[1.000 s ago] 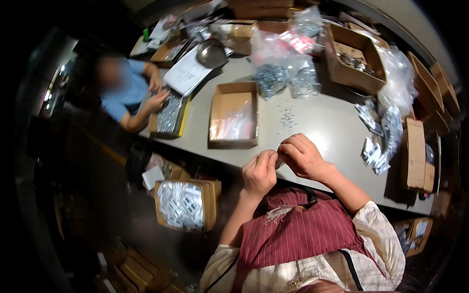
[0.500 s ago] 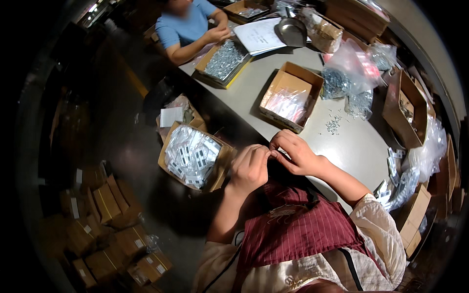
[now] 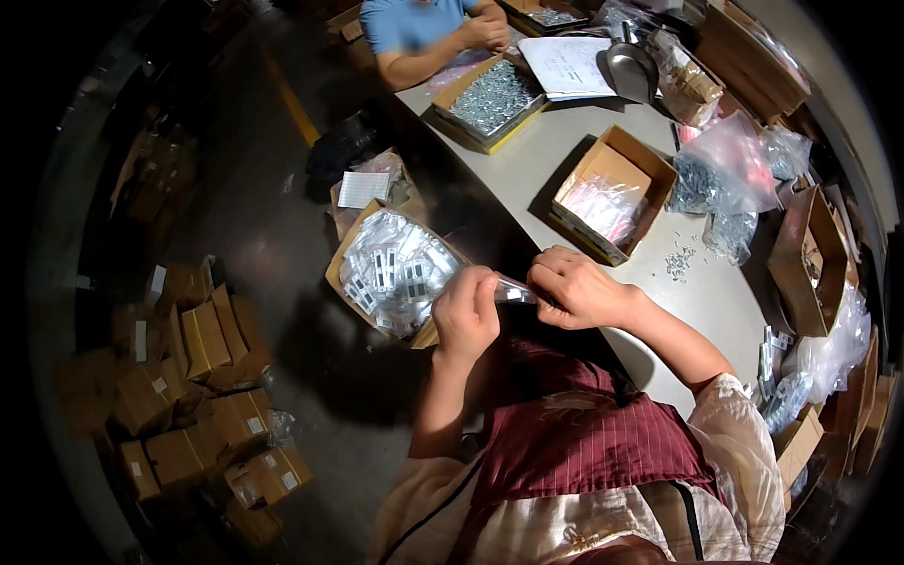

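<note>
My left hand and my right hand together pinch a small clear plastic packet, held between them at the near edge of the grey table above my lap. Just left of my left hand, an open cardboard box full of filled clear packets sits low beside the table. On the table beyond my right hand stands an open cardboard box with pinkish clear bags. A few loose small screws lie on the tabletop.
Another person in a blue shirt works at the far end beside a tray of screws, a metal scoop and papers. Plastic bags of screws and cardboard boxes crowd the right. Small boxes are stacked on the floor.
The view has swung left and down toward the floor box. Both hands have come off the tabletop to its near edge, still holding the packet between them.
</note>
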A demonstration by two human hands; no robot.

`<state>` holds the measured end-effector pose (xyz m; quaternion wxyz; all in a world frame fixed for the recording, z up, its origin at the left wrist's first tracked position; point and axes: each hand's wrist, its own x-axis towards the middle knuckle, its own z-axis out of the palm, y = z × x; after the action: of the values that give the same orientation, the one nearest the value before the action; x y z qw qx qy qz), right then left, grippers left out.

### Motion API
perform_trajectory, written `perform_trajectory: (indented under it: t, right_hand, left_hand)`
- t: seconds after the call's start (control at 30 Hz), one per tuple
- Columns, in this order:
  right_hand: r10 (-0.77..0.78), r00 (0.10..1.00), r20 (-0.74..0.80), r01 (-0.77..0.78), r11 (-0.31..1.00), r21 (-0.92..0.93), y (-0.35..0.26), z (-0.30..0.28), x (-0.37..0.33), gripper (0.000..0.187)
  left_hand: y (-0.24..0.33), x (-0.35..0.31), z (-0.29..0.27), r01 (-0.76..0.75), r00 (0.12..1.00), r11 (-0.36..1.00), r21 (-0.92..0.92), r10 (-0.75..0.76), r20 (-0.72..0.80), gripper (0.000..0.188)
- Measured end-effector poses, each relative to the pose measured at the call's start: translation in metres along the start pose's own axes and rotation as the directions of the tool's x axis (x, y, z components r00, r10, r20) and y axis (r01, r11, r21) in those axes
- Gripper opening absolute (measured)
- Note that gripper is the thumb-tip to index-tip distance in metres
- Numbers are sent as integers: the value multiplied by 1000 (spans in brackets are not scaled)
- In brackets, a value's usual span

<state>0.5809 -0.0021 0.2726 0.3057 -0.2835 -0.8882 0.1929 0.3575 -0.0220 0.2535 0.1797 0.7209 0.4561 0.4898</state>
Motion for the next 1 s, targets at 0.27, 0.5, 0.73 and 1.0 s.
perform_trajectory:
  t: [0.27,0.5,0.73,1.0]
  right_hand:
    - [130,991,26,-125,980,-152,49,-1,13,21]
    - [867,493,-75,-738,372,-563,185,-31,-68,79]
    - [763,622,-178,-760,534,-369,214,-22,-112,20]
    - [823,422,-381,-728,558,399,148,-56,-123,18]
  left_hand:
    - [-64,-12,-29,144,949,971,193,-80,-306,10]
    - [-121,-26,-44,164,964,884,438,-50,-261,10]
    - [-91,-27,55,3,986,998,64,-14,169,6]
    - [-46,28,128,-59,959,994,-88,81,271,17]
